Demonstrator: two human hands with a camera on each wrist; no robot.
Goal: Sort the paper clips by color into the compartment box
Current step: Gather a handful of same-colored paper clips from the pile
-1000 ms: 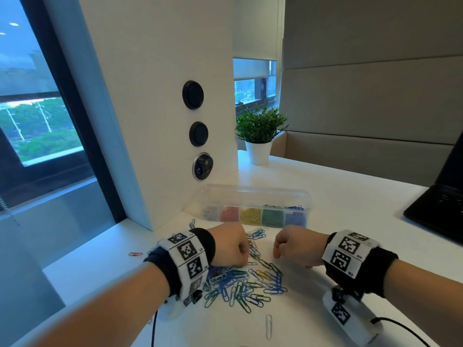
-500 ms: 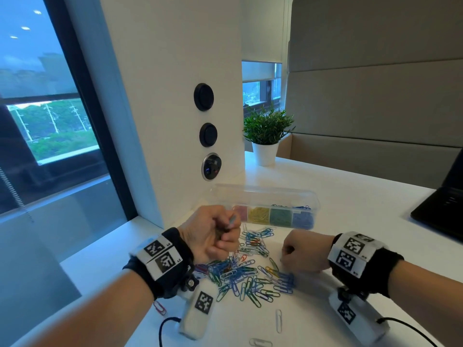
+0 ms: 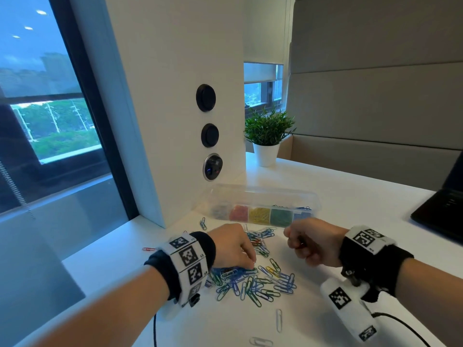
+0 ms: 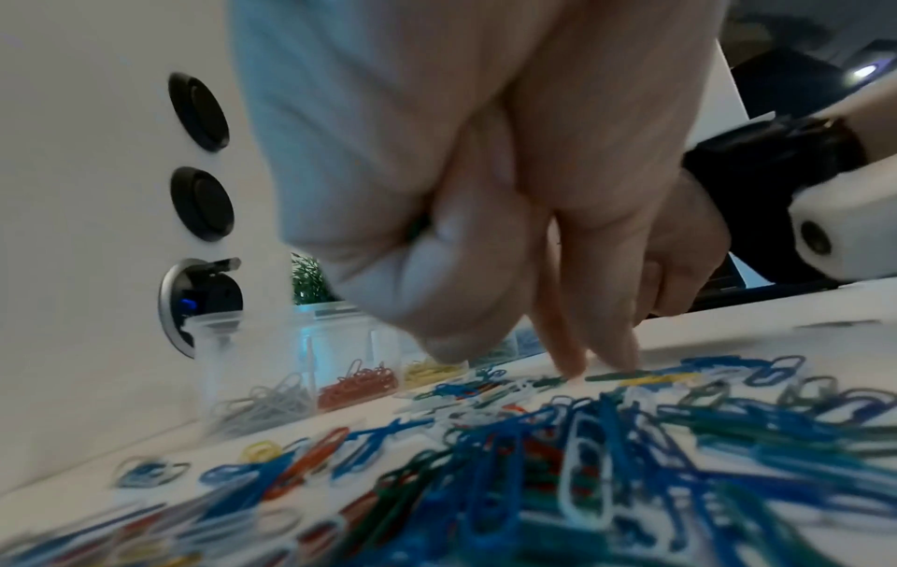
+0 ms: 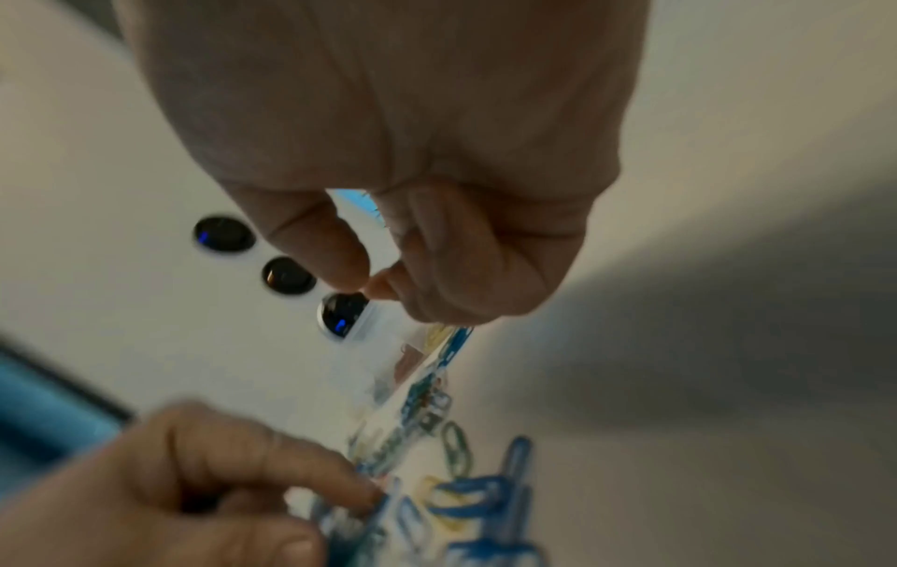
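- Step in hand, as judged: picking from the loose heap. The left hand (image 3: 233, 246) is down on the pile of paper clips (image 3: 253, 281) at lower centre of the head view, two fingertips (image 4: 572, 364) pressing on the counter (image 3: 350, 196) by a green clip (image 4: 616, 376).
- Left grip: the other fingers are curled into the palm with something dark tucked between them, perhaps clips already gathered. What it is cannot be told.
- Right hand (image 3: 308, 244): raised just off the counter at centre right, fingers curled, thumb and forefinger tips meeting. The right wrist view is blurred; whether a clip sits in that pinch cannot be told.
- Next move, as judged: the green clip lies flat among overlapping ones, so it needs sliding free or tipping on edge before a pinch, then carrying to the green section.
- Compartment box (image 3: 258, 209): clear plastic, lid open, behind the pile in mid-frame, against the white pillar (image 3: 175, 96).
- Contents, left to right in the head view: silver-grey clips, red, yellow, green, blue. Each section is already partly filled.
- A few blue clips appear to sit at the rim of the right-hand end.
- The remaining heap is mostly blue and green, with some red, yellow and white.
- Strays: a red clip (image 3: 149, 249) at middle left, a white clip (image 3: 278, 319) at lower centre.
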